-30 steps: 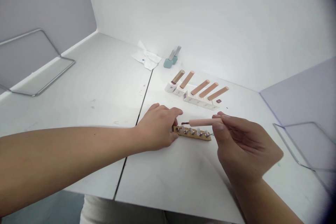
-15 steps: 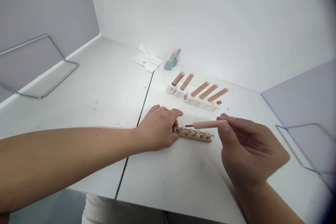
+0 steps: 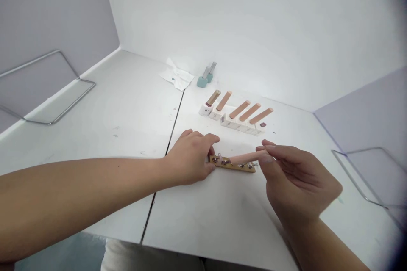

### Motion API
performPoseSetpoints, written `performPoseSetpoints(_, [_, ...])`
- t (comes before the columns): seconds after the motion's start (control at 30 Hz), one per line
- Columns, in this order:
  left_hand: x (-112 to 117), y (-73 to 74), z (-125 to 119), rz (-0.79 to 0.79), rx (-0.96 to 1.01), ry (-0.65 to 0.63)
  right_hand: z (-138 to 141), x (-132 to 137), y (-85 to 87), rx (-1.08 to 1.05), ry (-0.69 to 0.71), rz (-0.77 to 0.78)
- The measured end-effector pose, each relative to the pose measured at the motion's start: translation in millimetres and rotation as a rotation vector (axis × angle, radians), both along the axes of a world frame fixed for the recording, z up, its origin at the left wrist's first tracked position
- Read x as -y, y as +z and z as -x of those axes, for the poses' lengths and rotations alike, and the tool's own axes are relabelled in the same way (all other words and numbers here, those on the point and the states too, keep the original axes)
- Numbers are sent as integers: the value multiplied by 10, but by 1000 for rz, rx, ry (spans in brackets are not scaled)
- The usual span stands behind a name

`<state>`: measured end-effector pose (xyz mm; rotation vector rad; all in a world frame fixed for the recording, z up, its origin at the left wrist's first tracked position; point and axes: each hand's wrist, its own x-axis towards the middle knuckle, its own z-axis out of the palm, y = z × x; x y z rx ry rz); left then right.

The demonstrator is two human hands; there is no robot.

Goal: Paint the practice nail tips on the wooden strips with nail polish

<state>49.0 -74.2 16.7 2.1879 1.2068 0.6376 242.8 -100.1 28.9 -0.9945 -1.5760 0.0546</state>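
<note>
My left hand (image 3: 192,156) grips the left end of a narrow wooden strip (image 3: 237,168) lying on the white table. Small clear nail tips on metal clips (image 3: 251,165) stand along the strip. Between thumb and fingers, my right hand (image 3: 292,173) holds a nail polish brush (image 3: 246,157) by its long pink cap. Its dark bristle end points left, over the strip close to the tips at the left; whether it touches one I cannot tell. The brush hides part of the strip's middle.
Behind the strip stand nail polish bottles with pink caps (image 3: 249,112) in a row, and one with a gold cap (image 3: 213,98). Farther back are two teal bottles (image 3: 202,81) and a crumpled white tissue (image 3: 178,77). Metal wire frames (image 3: 71,103) stand at both sides.
My right hand has moved slightly left and down, bringing the brush tip lower onto the strip. My left hand keeps its hold on the strip's end.
</note>
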Motion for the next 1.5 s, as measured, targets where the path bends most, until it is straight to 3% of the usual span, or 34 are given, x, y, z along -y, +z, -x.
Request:
performPoseSetpoints(0.23, [0,-13,0,5,-2,-6,3,-46,-18,-18,-16,-56])
performPoseSetpoints(1.37, [-2,-9,-4,9,-12,-2,-43,-9,5,73,32,5])
performPoseSetpoints(1.5, [-6,-6,-3,1,-15,-10,-28,-16,3,41,-22,-46])
